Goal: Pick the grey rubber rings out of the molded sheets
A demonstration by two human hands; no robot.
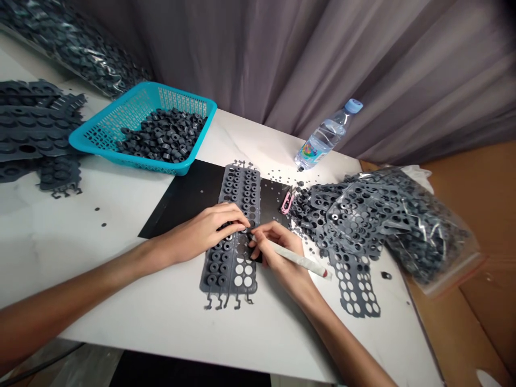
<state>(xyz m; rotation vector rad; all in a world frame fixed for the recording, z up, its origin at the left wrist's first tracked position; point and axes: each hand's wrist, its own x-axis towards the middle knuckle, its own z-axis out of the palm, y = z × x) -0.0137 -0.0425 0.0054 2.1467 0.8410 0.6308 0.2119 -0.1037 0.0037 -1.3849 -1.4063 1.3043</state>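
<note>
A dark grey moulded rubber sheet [230, 250] with rows of thick rings lies in front of me, with empty round holes at its near right. My left hand [213, 228] rests over its middle, thumb and fingertips pinched at a small rubber ring [244, 231]; the exact grip is partly hidden. From the right, my right hand [280, 247] holds a whitish pen-like tool [302, 260] with a red mark near its back end. The tool's tip is at the sheet beside my left fingertips and is hard to make out.
A turquoise basket [76, 141] holds many loose rings. Pink thread snips [287, 201] lie right of the black mat [181, 199]. A water bottle [322, 137], punched scrap sheets [358, 215] and a filled plastic bag [435, 236] stand at right. More rubber sheets [36, 129] lie at left.
</note>
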